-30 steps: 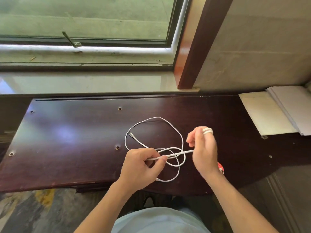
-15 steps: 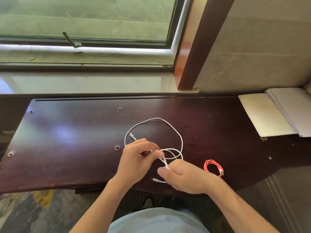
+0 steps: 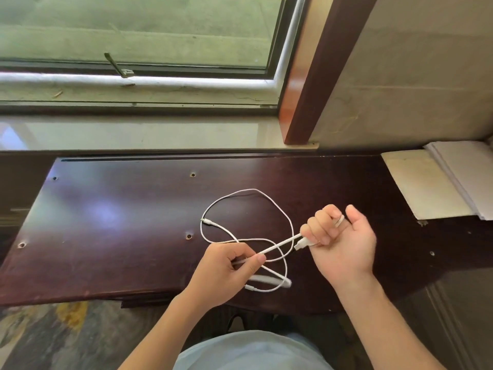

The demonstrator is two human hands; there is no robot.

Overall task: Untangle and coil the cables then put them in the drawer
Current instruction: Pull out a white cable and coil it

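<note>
— Starting with the biggest thing, what carries it all?
— A dark wooden desk top point(image 3: 112, 225) under a window point(image 3: 138, 30); its left and right ends run out of view. White sheets of paper point(image 3: 437, 185) lie at its far right corner, cut off by the frame edge.
— And the hands?
— The right hand point(image 3: 344, 244) is palm up near the front edge, fingers curled round turns of the white cable point(image 3: 269, 206), a plug end sticking out below them. How many turns it holds is hard to make out. The left hand point(image 3: 226, 271) pinches the same cable between thumb and fingers, a taut stretch running between the two hands.
— The rest of the cable?
— Loose loops lie on the middle of the desk; the stretch near the front edge is blurred. No readable writing anywhere.
</note>
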